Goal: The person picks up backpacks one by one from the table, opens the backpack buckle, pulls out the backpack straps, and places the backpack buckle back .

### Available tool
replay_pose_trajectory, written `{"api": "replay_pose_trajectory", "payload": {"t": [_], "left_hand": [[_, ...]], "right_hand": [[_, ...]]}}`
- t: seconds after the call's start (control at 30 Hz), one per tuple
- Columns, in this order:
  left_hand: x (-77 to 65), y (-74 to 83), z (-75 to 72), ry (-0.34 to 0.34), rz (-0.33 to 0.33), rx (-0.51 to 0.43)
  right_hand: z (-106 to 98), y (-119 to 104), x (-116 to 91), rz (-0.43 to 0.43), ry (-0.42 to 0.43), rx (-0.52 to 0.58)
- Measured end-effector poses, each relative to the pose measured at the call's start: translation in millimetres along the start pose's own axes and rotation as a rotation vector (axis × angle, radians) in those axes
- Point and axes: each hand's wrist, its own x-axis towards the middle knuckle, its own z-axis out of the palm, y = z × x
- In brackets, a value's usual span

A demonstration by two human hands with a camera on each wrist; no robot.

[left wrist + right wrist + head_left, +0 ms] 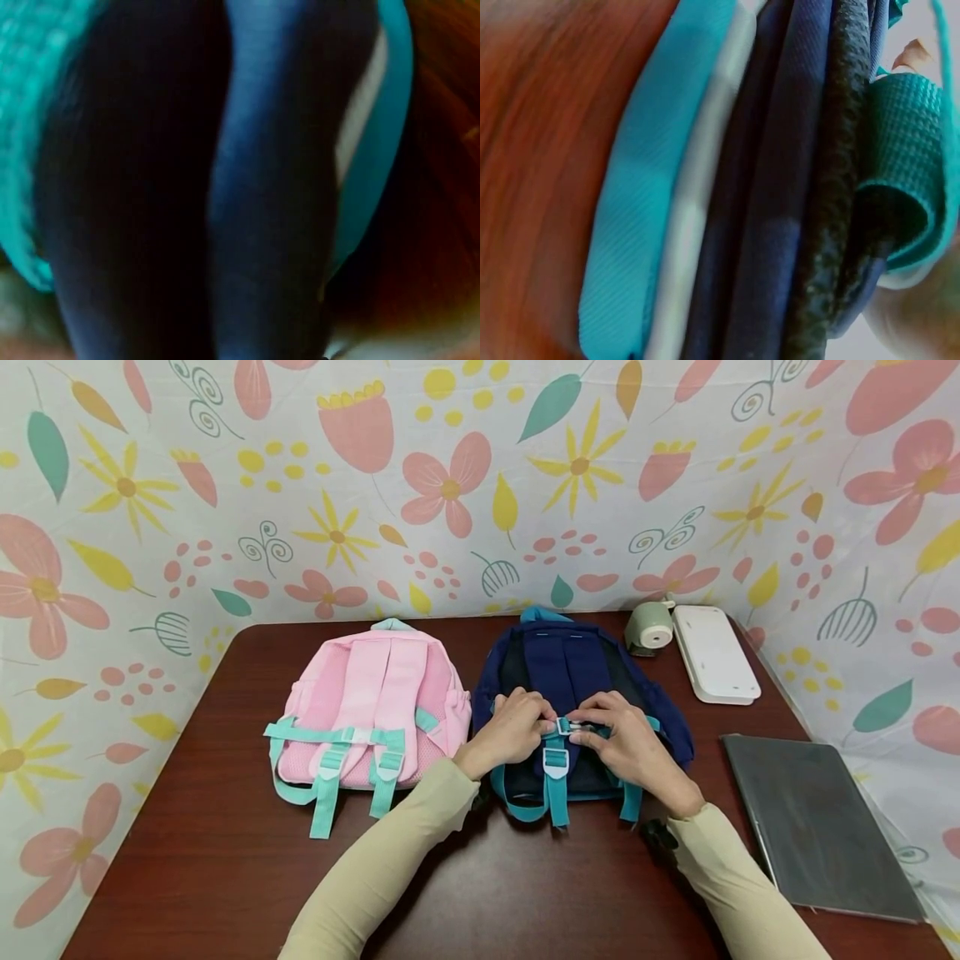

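A navy backpack [570,643] with teal webbing lies strap side up on the table. Across its shoulder straps runs a teal chest strap with a pale plastic buckle [564,726]. My left hand [513,727] pinches the buckle's left part between thumb and fingers. From the right, my right hand [626,739] pinches the buckle's other part, and the two pieces meet or nearly meet; I cannot tell whether they are locked. In the left wrist view, blurred dark fabric [277,187] fills the middle. Teal edging [656,180] and a webbing loop [904,135] show in the right wrist view.
A pink backpack [382,677] with mint straps lies to the left, its side close to the navy one. At the back right are a small green device [648,627] and a white box [716,652]. A dark grey flat panel [821,827] lies at the right edge.
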Motion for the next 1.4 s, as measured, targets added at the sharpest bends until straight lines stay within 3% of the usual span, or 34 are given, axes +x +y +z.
{"api": "replay_pose_trajectory", "payload": {"t": [0.07, 0.27, 0.43, 0.97, 1.23, 1.4], "left_hand": [[0.5, -3.6, 3.4, 0.008, 0.007, 0.001], [-9.3, 7.7, -5.0, 0.020, 0.024, 0.044], [-9.6, 10.6, -2.3, 0.058, 0.035, 0.104], [-9.4, 13.8, 2.9, 0.085, 0.078, 0.245], [-9.7, 11.9, 3.5, 0.090, 0.074, 0.263], [-7.0, 3.5, 9.2, 0.140, 0.128, 0.297]], "right_hand": [[0.9, 0.4, -0.3, 0.001, -0.001, 0.001], [0.9, -0.4, -0.3, 0.022, -0.022, -0.009], [-1.9, -5.1, 1.0, 0.039, -0.069, -0.029], [-6.8, -16.1, 14.7, -0.025, -0.174, -0.142], [-1.6, -10.3, 16.5, 0.005, -0.160, -0.095], [-1.5, -11.5, 16.5, 0.056, -0.164, -0.034]]}}
